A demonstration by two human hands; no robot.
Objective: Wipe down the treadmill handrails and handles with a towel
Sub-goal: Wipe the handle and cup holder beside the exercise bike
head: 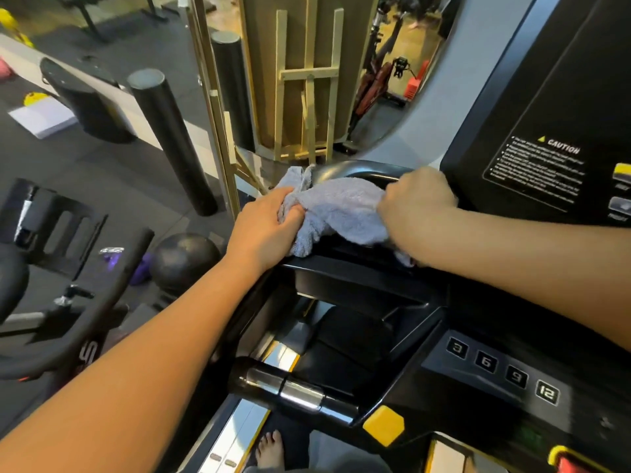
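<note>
a soft, fluffy grey-blue towel (336,213) is seen bunched over the glossy black curved handrail (345,170) at the treadmill's upper left corner, just beside the matte black console (546,131). the towel's left end is gripped by the left hand (266,230), with fingers curled into the crumpled cloth. its right end is grasped by the right hand (418,199), which is clenched into a fist around the fabric, against the console's edge. the towel is stretched between both hands, draped across the rail and hanging onto the black plastic tray (358,281) below. lower down, a smooth cylindrical handle (297,392) with shiny metal sensor plates is left bare, well apart from the towel.
</note>
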